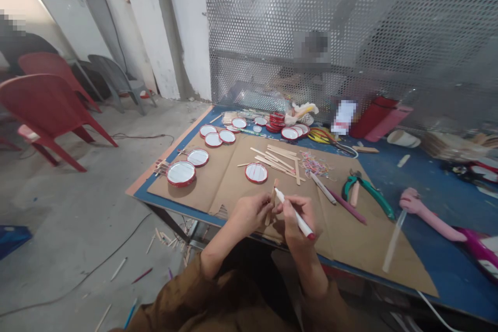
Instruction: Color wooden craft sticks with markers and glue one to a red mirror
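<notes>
Near the table's front edge, my left hand (251,211) pinches a wooden craft stick (275,187) that stands roughly upright. My right hand (301,218) holds a white marker (299,217) with a red end, its tip touching or very close to the stick. Just beyond my hands, a round red-rimmed disc (256,172) lies on the cardboard (218,181). More loose craft sticks (278,158) are spread behind it, beside a heap of colourful rubber bands (316,164).
Green-handled pliers (373,194), a purple pen (348,206) and a pink glue gun (431,215) lie to the right. Several red-rimmed discs (181,173) sit at left. A perforated metal screen (264,36) stands behind the blue table (412,166).
</notes>
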{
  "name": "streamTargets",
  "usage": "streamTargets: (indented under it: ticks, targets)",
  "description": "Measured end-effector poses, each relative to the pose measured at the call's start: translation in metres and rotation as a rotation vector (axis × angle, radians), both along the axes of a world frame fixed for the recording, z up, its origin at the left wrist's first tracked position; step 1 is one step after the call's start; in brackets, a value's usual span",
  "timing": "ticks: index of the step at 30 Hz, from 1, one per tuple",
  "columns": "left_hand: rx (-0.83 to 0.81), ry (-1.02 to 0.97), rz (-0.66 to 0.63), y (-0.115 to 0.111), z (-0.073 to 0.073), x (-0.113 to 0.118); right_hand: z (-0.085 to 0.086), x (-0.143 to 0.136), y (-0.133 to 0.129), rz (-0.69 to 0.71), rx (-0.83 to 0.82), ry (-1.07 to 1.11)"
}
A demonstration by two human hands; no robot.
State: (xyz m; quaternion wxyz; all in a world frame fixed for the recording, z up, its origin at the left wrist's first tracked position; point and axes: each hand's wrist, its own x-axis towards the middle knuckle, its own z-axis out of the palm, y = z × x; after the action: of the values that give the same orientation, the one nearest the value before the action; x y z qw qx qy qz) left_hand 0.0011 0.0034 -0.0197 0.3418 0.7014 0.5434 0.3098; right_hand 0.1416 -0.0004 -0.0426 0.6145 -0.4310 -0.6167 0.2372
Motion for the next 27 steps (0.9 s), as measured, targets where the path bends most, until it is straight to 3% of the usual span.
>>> streamTargets:
  ticks: [10,17,23,27]
  targets:
    - [0.01,0.049,-0.002,0.0,0.0,0.0,0.003,-0.001,-0.002,-0.014,-0.001,-0.008]
    - [-0.001,-0.002,-0.012,-0.001,-0.001,0.0,0.013,-0.006,-0.004,-0.222,-0.082,0.103]
    - [0.048,0.075,0.031,-0.001,-0.005,0.001,0.003,-0.004,-0.002,-0.073,0.005,0.049]
    - [0.052,0.055,0.021,-0.001,-0.005,0.0,-0.007,-0.001,0.0,-0.048,0.017,0.003]
